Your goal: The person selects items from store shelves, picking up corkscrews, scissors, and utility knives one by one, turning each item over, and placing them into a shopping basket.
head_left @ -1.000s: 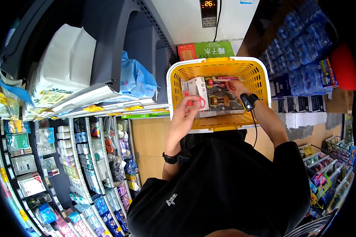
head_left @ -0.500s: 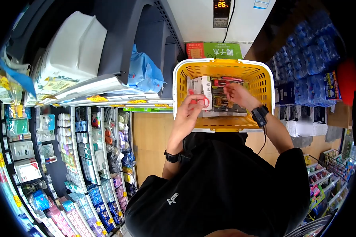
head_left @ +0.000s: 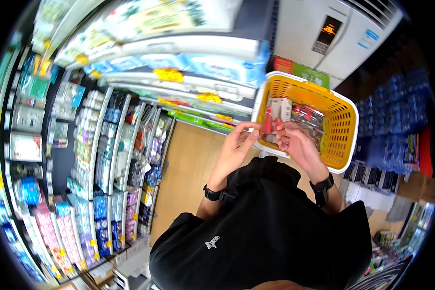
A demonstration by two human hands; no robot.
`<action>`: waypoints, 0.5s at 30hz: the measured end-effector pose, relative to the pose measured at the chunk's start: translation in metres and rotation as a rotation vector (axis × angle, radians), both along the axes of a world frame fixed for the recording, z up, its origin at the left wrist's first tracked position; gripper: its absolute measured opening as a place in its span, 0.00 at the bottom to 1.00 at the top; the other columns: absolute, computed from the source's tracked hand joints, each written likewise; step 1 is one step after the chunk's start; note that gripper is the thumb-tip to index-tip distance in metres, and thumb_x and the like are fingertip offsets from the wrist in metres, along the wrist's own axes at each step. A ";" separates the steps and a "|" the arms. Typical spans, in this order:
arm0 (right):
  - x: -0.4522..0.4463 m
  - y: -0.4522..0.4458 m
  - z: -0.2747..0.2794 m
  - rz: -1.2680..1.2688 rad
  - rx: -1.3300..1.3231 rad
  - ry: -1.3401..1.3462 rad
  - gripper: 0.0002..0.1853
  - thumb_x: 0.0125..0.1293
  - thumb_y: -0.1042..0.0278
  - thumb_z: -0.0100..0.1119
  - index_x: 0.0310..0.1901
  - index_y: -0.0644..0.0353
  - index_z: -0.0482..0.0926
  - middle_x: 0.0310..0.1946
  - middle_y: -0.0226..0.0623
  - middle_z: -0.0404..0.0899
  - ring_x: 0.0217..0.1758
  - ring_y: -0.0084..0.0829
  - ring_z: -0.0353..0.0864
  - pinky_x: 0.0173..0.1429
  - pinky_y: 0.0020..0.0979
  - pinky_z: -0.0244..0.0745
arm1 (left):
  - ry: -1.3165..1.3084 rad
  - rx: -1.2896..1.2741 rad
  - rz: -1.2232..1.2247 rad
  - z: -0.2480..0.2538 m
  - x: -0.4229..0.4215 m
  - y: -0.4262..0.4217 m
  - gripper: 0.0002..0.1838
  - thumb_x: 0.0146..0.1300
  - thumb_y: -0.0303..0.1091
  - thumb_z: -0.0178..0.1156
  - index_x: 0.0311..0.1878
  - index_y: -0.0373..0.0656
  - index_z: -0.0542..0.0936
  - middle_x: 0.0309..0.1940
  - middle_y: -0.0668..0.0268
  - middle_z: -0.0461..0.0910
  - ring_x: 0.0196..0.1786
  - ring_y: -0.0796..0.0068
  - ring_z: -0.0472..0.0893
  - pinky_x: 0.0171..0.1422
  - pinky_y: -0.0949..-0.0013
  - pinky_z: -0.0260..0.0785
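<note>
Over the near left corner of the yellow shopping basket [head_left: 340,133], my two hands are close together. Between them is a pair of red scissors [head_left: 267,121], its outline blurred. My right hand [head_left: 299,145] has its fingertips closed at the red handles. Thumb and forefinger of my left hand [head_left: 239,147] are pinched together just left of the scissors; what lies in that pinch is too small to make out. Inside the basket lie a white package [head_left: 285,110] and several packs with red and dark parts [head_left: 308,116].
Shelves of packaged goods [head_left: 101,145] stand at the left, and a shelf edge with yellow tags [head_left: 168,75] runs beside the basket. A white appliance [head_left: 299,29] with a lit display stands behind. Bottled water packs [head_left: 386,111] are stacked at the right.
My view has turned, so the basket sits further right. The scissors, formerly at my left fingers, are now between both hands. My right hand has come from the packs towards my left.
</note>
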State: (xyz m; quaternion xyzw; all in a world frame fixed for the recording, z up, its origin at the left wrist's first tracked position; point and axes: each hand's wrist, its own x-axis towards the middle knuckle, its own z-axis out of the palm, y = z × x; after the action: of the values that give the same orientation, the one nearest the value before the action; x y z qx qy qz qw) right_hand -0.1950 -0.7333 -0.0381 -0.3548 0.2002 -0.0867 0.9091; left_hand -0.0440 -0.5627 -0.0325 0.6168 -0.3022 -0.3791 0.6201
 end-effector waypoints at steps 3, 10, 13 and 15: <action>0.025 0.031 -0.002 0.077 -0.006 0.013 0.12 0.73 0.66 0.50 0.50 0.63 0.77 0.39 0.35 0.82 0.40 0.25 0.79 0.45 0.27 0.71 | 0.011 -0.030 0.117 0.007 0.008 0.049 0.14 0.75 0.32 0.56 0.58 0.36 0.76 0.51 0.64 0.82 0.51 0.76 0.82 0.59 0.71 0.71; 0.086 0.131 0.011 0.275 -0.106 -0.072 0.10 0.74 0.66 0.49 0.51 0.61 0.74 0.38 0.34 0.79 0.40 0.25 0.77 0.43 0.28 0.69 | -0.009 0.023 0.460 0.028 0.017 0.180 0.14 0.75 0.34 0.56 0.57 0.37 0.77 0.54 0.64 0.82 0.51 0.75 0.82 0.59 0.70 0.72; 0.110 0.180 0.020 0.397 -0.118 -0.098 0.10 0.74 0.67 0.49 0.50 0.61 0.73 0.38 0.36 0.78 0.41 0.26 0.76 0.44 0.28 0.69 | -0.036 0.014 0.632 0.023 0.015 0.237 0.14 0.75 0.34 0.56 0.57 0.37 0.77 0.54 0.63 0.82 0.50 0.75 0.82 0.58 0.70 0.72; 0.124 0.212 0.023 0.495 -0.106 -0.100 0.10 0.74 0.67 0.49 0.51 0.62 0.73 0.38 0.36 0.78 0.40 0.26 0.77 0.44 0.29 0.69 | -0.052 0.023 0.763 0.017 0.011 0.274 0.14 0.74 0.36 0.58 0.56 0.38 0.78 0.50 0.64 0.83 0.50 0.72 0.84 0.57 0.67 0.73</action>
State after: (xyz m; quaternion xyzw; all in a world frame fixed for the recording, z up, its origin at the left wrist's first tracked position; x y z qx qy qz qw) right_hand -0.0713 -0.5210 -0.0149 -0.4355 0.0574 0.1108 0.8915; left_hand -0.0329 -0.2890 -0.0159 0.7014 -0.0621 -0.1084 0.7017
